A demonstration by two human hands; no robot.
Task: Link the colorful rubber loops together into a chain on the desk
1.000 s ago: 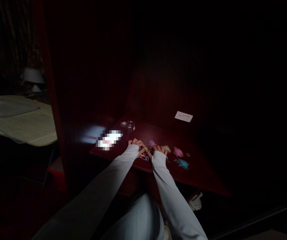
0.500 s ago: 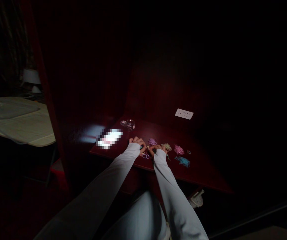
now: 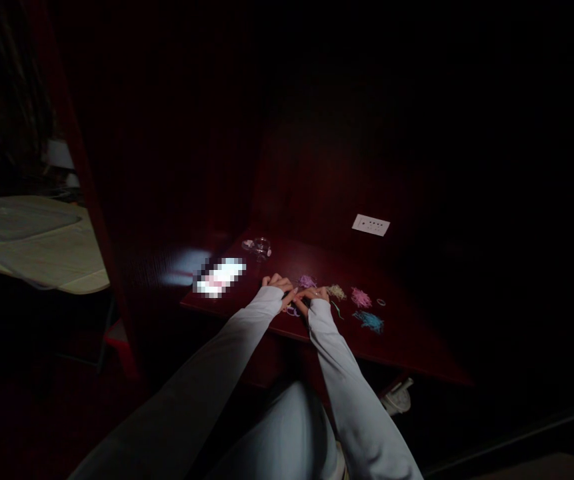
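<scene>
My left hand (image 3: 277, 287) is over the dark red table with its fingers curled and their tips drawn in. My right hand (image 3: 313, 295) meets it from the right, thumb and fingers pinched, the fingertips of both hands touching or nearly so. Whatever lies between them is too small and dark to make out. Just below the fingers are a purple ring (image 3: 293, 311) and some yellowish bits. Beyond the hands lies a pile of thin purple strands (image 3: 307, 282). Right of my right hand are a pale yellow pile (image 3: 337, 292) and a loose green strand (image 3: 337, 309).
Farther right lie a pink pile (image 3: 361, 298), a blue pile (image 3: 369, 321) and a small greenish ring (image 3: 381, 303). A bright blurred-out screen (image 3: 220, 277) and a clear container (image 3: 261, 248) are on the left. A socket plate (image 3: 371, 225) is on the wall.
My right hand has moved left from the pale yellow pile to my left hand, uncovering the pile and the green strand. My left hand has stayed nearly in place.
</scene>
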